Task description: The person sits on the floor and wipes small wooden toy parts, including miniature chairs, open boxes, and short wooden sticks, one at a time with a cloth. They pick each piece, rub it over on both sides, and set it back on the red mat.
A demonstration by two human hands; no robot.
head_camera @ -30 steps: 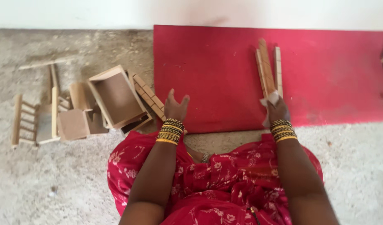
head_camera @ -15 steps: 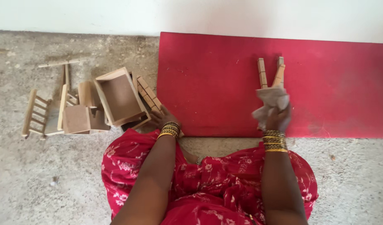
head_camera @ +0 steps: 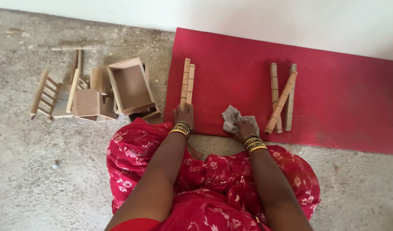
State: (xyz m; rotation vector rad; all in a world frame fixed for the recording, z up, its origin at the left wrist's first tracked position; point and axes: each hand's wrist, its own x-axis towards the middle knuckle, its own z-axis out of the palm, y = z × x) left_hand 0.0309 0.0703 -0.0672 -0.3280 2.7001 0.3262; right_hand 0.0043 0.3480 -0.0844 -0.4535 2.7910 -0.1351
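Since half a second ago the left hand [head_camera: 184, 114] has come off the pile on the concrete and onto the red rectangular mat [head_camera: 333, 85], where it now grips the near end of a pair of notched pale wooden slats [head_camera: 187, 83], fingers wrapped round them. The right hand [head_camera: 244, 127], earlier raised, has dropped to the mat's near edge, fingers closed on a crumpled grey cloth [head_camera: 231, 117].

On the concrete floor at far left lies a small ladder-backed wooden frame [head_camera: 44, 95], then flat wooden panels [head_camera: 86, 102], then an open shallow wooden box [head_camera: 131, 85], nothing inside it. Right of the cloth, three more notched wooden slats [head_camera: 281, 99] lie on the mat, one slanted across the other two.
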